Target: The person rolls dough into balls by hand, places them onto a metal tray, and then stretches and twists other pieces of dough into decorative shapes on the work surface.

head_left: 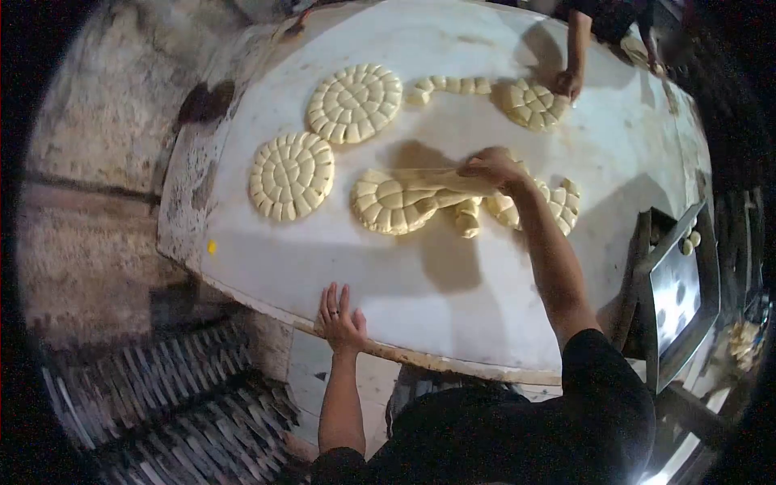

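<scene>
The right hand point(491, 168) pinches a dough strip point(432, 182), stretched leftward over the half-wound dough coil point(388, 208); left hand point(339, 322), fingers spread, rests empty on the tabletop point(339, 259) edge.

On the wide white stone worktop point(339, 267), 2 round scored dough discs point(355, 103) point(291, 175) lie left. To their right lies a half-coiled segmented dough spiral point(394, 204), with the right hand point(489, 167) over it. The left hand point(339, 322) rests on the near edge. At the far right, another person's hand point(567, 82) touches a coiled dough round point(531, 105). A metal tray point(679, 291) stands right of the worktop.
</scene>
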